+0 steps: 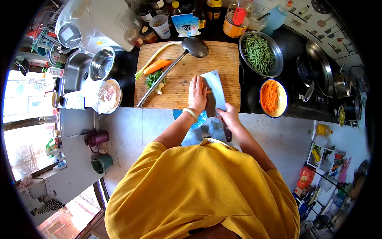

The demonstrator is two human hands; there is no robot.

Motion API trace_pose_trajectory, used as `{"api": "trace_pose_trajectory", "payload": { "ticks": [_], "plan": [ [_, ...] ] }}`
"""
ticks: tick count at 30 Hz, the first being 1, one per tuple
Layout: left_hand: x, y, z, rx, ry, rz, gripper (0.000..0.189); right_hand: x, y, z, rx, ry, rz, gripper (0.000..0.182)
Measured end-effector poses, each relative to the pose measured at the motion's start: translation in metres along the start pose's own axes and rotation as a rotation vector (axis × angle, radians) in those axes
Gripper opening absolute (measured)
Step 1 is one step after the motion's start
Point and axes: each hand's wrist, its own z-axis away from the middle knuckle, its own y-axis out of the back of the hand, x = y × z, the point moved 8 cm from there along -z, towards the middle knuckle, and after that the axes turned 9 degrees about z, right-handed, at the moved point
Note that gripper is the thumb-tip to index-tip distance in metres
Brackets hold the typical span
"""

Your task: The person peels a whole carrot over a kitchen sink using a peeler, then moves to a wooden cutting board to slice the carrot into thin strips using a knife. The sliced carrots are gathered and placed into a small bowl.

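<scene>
My left hand [198, 94], with a pale bangle at the wrist, presses flat on a wooden cutting board [176, 103]. Bits of orange carrot [202, 84] show at its fingertips, mostly hidden beneath them. In my right hand [229, 116] is the handle of a cleaver [219, 89], its broad blade right beside the left fingers. To the left on the board lie a metal ladle [195, 47], a scallion stalk [153, 56], a larger carrot piece [157, 66] and some chopped greens [153, 79] with what looks like garlic [160, 89].
Right of the board are a metal bowl of cut green beans [259, 53], an enamel bowl of carrot strips [270, 97] and a wok [319, 68]. Leftward stand a bagged plate of raw meat [107, 95], a steel bowl [102, 64] and a sink [74, 71]. Seasoning bottles [214, 10] line the back.
</scene>
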Motion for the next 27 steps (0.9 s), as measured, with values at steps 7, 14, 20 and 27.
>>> {"api": "trace_pose_trajectory", "payload": {
  "ticks": [7,14,20,27],
  "plan": [
    [0.01,-0.023,0.003,0.063,-0.018,0.054,0.049,-0.014,0.0,0.017,0.036,0.045,0.025,0.013],
    [0.152,-0.101,-0.01,-0.122,-0.205,0.414,0.049,-0.03,0.126,0.101,0.451,0.132,0.016,0.011],
    [0.199,-0.199,-0.004,-0.325,-0.284,0.626,0.031,-0.027,0.199,0.164,0.762,0.044,0.174,0.009],
    [0.191,-0.224,-0.002,-0.474,-0.436,0.195,0.024,-0.022,0.232,0.191,0.915,0.022,0.362,0.008]
  ]
}}
